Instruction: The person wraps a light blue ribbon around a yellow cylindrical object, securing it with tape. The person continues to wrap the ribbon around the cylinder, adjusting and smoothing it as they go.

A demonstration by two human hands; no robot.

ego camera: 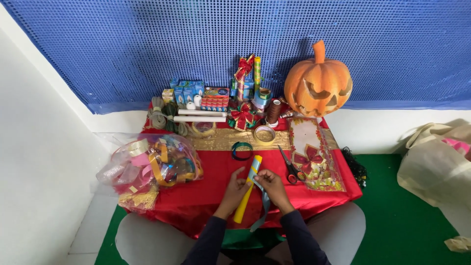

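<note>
**Here, both hands work a ribbon round a yellow roll**

Here the long yellow paper roll [247,192] lies slantwise on the red satin tablecloth [206,196], its far end just short of the dark green ribbon ring [242,150]. The left hand [237,189] is closed on the roll's middle from the side; the right hand [271,186] pinches a grey-blue satin ribbon [262,202] against the roll, and the ribbon's loose tail hangs off the near edge of the cloth.

The roll looks light and fairly stiff, though probably hollow, so a hard squeeze could dent it; the middle, where the left hand sits, seems the steadiest hold. The ribbon appears thin, limp and slippery, best held by a fingertip pinch close to the roll.

Just right of the roll lie red-handled scissors [290,166]. Well to its left sits a clear plastic bag of mixed ribbons [147,164]. Beyond it, at the table's far corner, stands an orange carved pumpkin [318,81].
</note>
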